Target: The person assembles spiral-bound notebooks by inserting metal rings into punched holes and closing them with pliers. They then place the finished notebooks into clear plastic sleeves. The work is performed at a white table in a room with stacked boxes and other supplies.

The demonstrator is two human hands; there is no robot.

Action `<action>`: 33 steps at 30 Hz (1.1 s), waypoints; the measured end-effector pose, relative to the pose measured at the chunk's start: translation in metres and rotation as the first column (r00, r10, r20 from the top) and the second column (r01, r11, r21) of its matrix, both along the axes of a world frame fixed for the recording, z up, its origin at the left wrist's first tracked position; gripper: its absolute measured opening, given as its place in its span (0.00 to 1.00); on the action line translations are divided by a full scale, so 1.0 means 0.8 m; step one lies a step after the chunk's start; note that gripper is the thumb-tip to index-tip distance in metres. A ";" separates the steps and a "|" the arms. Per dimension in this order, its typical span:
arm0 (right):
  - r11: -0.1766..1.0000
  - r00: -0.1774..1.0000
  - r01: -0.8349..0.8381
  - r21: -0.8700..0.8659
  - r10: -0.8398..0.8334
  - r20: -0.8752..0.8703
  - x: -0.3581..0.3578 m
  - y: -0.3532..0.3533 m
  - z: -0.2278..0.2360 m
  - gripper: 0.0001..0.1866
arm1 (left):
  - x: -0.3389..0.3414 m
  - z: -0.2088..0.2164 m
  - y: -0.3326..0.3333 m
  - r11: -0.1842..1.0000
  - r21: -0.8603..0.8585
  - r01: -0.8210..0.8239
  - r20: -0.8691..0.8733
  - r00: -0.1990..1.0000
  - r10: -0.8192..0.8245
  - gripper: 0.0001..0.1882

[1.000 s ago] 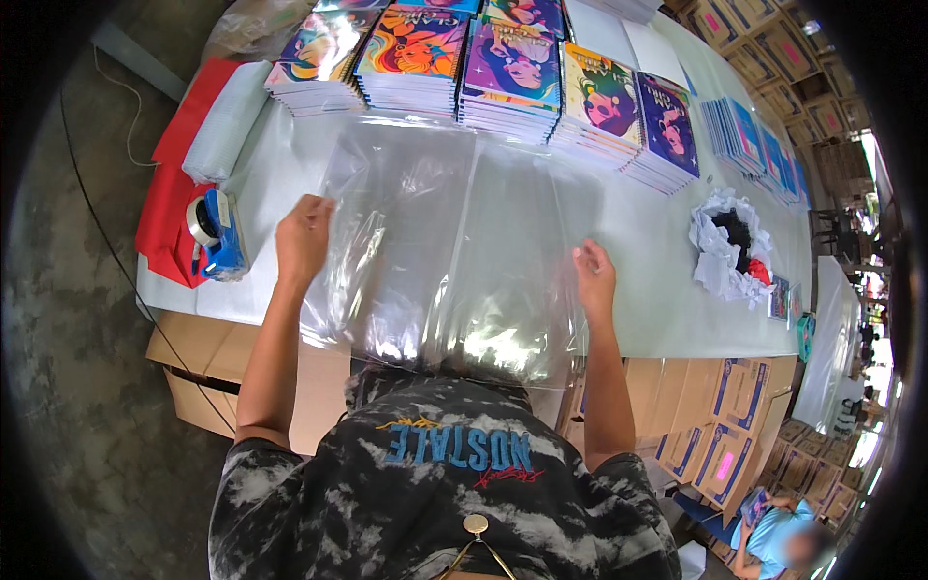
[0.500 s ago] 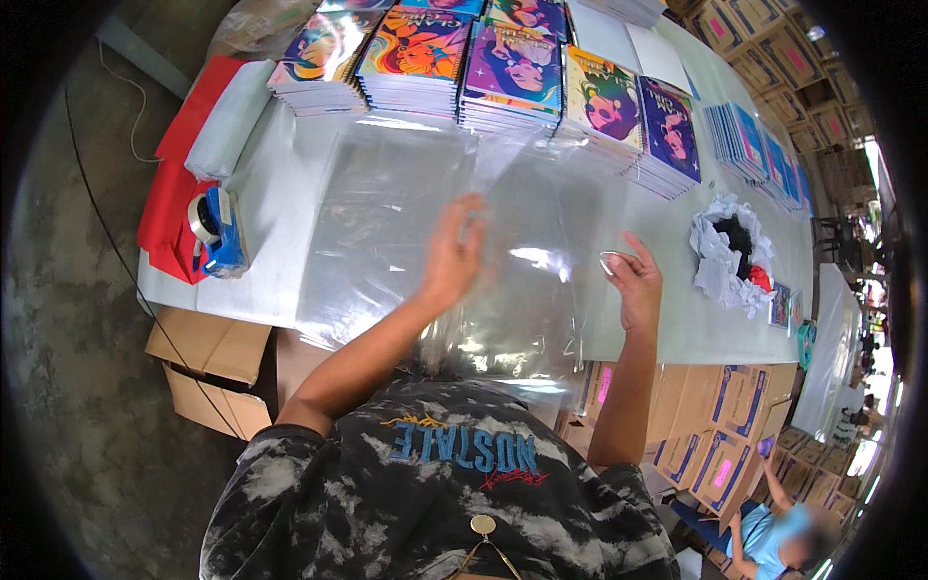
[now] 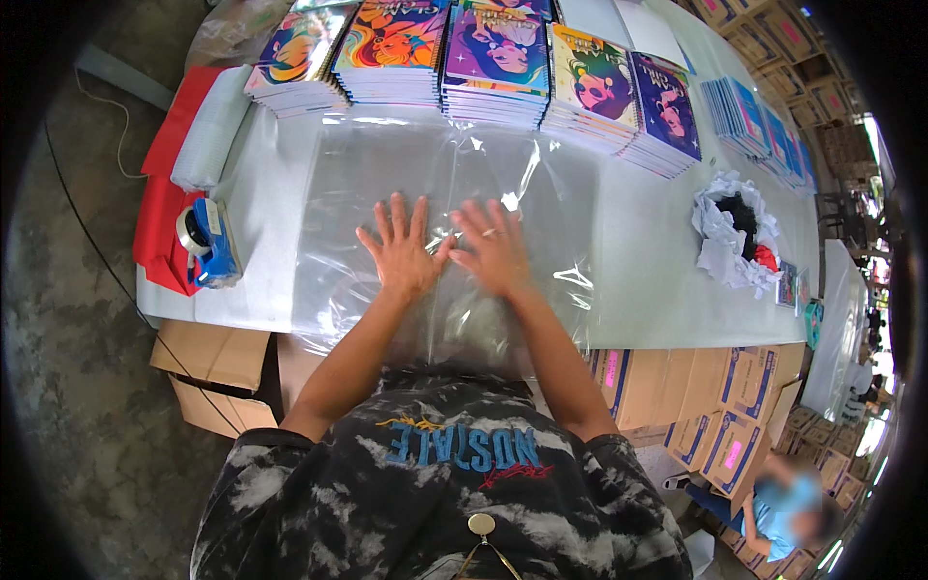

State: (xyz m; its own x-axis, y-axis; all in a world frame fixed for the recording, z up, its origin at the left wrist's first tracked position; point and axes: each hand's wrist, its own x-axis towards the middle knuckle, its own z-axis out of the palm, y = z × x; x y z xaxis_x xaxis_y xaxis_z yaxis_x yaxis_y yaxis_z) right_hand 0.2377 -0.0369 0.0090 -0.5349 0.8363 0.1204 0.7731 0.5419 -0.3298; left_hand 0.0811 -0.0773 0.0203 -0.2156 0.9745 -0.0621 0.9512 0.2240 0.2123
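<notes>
A large clear plastic sheet (image 3: 333,208) lies over the front middle of the white table, its near edge hanging past the table toward my body. Flat on the plastic, my left hand (image 3: 404,256) has its fingers spread. Close beside it, my right hand (image 3: 498,253) is also spread on the sheet, slightly blurred, with a small pale band at one finger. Neither hand grips anything. Beyond the sheet stand stacks of spiral-bound notebooks (image 3: 495,53) with colourful illustrated covers. Whether the plastic is one layer or a bag, I cannot tell.
A blue tape dispenser (image 3: 220,246) sits at the left by red material (image 3: 159,217) and a white folded stack (image 3: 211,130). Right: crumpled white paper (image 3: 710,232) around something black, and blue notebooks (image 3: 739,126). Cartons (image 3: 667,382) stand below; a person (image 3: 783,512) is at lower right.
My right hand has come left from the sheet's right side onto the plastic. My left hand has moved slightly left and flattened, fingers spread. The plastic now lies smoother and more spread out.
</notes>
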 end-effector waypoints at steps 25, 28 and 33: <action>0.530 -0.498 -0.328 -0.782 -0.801 -0.334 -0.094 0.228 0.066 0.51 | -0.221 0.014 0.218 0.450 -0.045 -0.892 0.985 -0.115 -0.130 0.54; 0.595 -0.598 -0.397 -0.699 -0.745 -0.295 -0.095 0.284 0.034 0.65 | -0.229 0.016 0.263 0.514 -0.103 -0.851 0.935 -0.259 -0.242 0.60; 0.559 -0.614 -0.341 -0.756 -0.741 -0.272 -0.106 0.300 0.026 0.34 | -0.214 0.007 0.312 0.464 -0.210 -0.860 0.924 -0.330 -0.194 0.68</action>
